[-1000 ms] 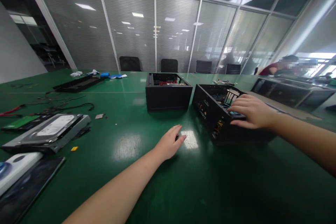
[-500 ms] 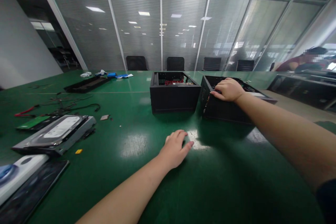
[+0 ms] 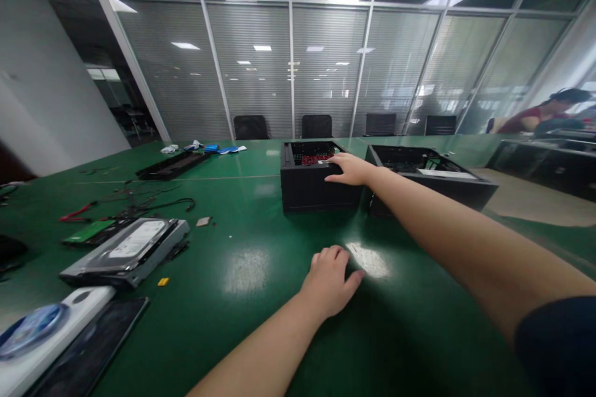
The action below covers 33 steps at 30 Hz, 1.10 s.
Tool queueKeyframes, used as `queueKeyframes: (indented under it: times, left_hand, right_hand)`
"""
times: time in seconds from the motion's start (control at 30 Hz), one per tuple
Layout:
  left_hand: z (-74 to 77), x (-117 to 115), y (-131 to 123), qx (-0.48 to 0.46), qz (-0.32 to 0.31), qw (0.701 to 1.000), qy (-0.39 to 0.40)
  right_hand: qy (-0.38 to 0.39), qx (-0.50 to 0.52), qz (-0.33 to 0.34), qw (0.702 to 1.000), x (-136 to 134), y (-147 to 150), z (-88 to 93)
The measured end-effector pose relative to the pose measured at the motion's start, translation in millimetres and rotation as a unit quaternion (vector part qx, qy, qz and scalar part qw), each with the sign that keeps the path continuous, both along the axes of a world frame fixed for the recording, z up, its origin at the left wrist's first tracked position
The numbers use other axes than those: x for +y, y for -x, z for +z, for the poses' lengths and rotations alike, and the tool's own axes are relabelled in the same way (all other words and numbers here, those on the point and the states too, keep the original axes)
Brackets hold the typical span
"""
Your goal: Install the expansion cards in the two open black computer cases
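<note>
Left-hand case: a black, box-shaped, open-topped computer case [image 3: 307, 192] stands mid-scene on the glossy green tabletop [image 3: 209, 316], beyond the left hand and directly under the right; red parts show inside.
Right hand: the right hand [image 3: 347, 170] reaches across to this case, fingers over its upper rim near the right corner, thumb against the near face; I cannot tell whether it grips or only touches.
Left hand: the left hand [image 3: 328, 282] is low over the tabletop, nearer than both cases and apart from them, thumb spread from loosely bent fingers, nothing visible in it.
Right-hand case: a second black, open-topped case [image 3: 465, 189] stands just right of the first, a pale strip along its near rim.
In the way: the right forearm crosses in front of the second case, hiding part of its near face; the right hand covers a corner of the first.
Left of the hands: a silver-and-black hard drive with a white label [image 3: 135, 245], a green circuit board [image 3: 90, 232], thin dark cables [image 3: 139, 203] and a small yellow piece [image 3: 162, 281].
Near left corner: a long white block [image 3: 95, 298] beside a flat dark panel [image 3: 93, 347].
Far left: a long, shallow black tray [image 3: 174, 165], with blue-and-white items [image 3: 228, 150] near it.
Far right: a person in a dark red top [image 3: 531, 118] behind a large dark case [image 3: 549, 167].
</note>
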<state>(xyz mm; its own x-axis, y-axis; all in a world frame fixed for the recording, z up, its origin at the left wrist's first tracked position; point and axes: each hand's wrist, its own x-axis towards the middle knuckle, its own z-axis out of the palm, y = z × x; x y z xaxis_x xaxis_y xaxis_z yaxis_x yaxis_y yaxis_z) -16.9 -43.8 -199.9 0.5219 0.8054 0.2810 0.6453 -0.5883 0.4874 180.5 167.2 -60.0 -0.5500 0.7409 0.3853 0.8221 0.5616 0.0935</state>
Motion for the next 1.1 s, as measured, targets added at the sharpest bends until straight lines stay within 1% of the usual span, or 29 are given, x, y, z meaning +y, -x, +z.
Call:
queueKeyframes:
  times: [0.07, 0.13, 0.23, 0.3, 0.37, 0.4, 0.47, 0.5, 0.57, 0.67, 0.73, 0.77, 0.83, 0.9, 1.0, 1.1]
  left_hand:
    - [-0.2, -0.5, 0.4, -0.004, -0.002, 1.000, 0.002]
    - [0.3, -1.2, 1.5, -0.008, -0.010, 1.000, 0.007]
    - [2.8, -3.4, 3.5, -0.009, -0.024, 1.000, 0.011]
    - [7.6, -6.3, 4.2, -0.008, -0.028, 1.000, 0.010]
    - [18.2, -11.0, 4.5, -0.009, -0.038, 0.999, 0.011]
    - [26.6, -13.9, 4.7, -0.012, -0.052, 0.999, 0.010]
    - [50.0, -20.4, 6.0, -0.024, -0.092, 0.995, 0.000]
    - [64.5, -23.6, 7.6, -0.038, -0.110, 0.993, -0.014]
    - [96.0, -28.8, 13.7, -0.089, -0.112, 0.989, -0.050]
    - [139.4, -32.2, 31.6, -0.201, -0.055, 0.973, -0.098]
    - [159.9, -31.1, 48.0, -0.240, -0.003, 0.961, -0.134]
    - [167.2, -29.6, 56.6, -0.252, 0.023, 0.956, -0.149]
    - [176.1, -25.4, 73.1, -0.269, 0.059, 0.949, -0.152]
    - [179.3, -20.3, 86.1, -0.261, 0.064, 0.956, -0.120]
    - [177.9, -14.1, 95.9, -0.208, 0.057, 0.973, -0.084]
    - [174.7, -12.7, 95.1, -0.169, 0.051, 0.979, -0.103]
  right_hand:
    - [0.005, -0.022, -0.030, 0.999, 3.8, 18.4, -3.6]
    - [-0.022, -0.031, -0.059, 0.997, 4.8, 25.8, -6.4]
    - [-0.040, -0.031, -0.067, 0.996, -0.2, 24.2, -9.1]
    - [-0.044, -0.016, -0.064, 0.997, -8.8, 21.0, -10.8]
    - [-0.054, 0.001, -0.055, 0.997, -21.5, 19.2, -13.1]
    - [-0.060, 0.008, -0.050, 0.997, -29.4, 18.9, -14.4]
    - [-0.068, 0.018, -0.043, 0.997, -47.9, 19.1, -16.7]
    - [-0.070, 0.021, -0.041, 0.996, -58.6, 19.3, -17.5]
    - [-0.073, 0.028, -0.037, 0.996, -83.0, 19.5, -18.2]
    - [-0.067, 0.039, -0.015, 0.997, -127.4, 17.8, -16.8]
    - [-0.061, 0.051, 0.001, 0.997, -161.2, 14.5, -16.1]
    - [-0.061, 0.060, 0.006, 0.996, -178.7, 12.3, -16.3]
    - [-0.064, 0.084, 0.013, 0.994, -214.3, 7.4, -17.7]
    - [-0.067, 0.105, 0.019, 0.992, -249.7, 3.1, -19.8]
    - [-0.072, 0.129, 0.015, 0.989, -301.2, 0.2, -21.9]
    - [-0.085, 0.139, -0.001, 0.987, -348.6, -3.1, -22.7]
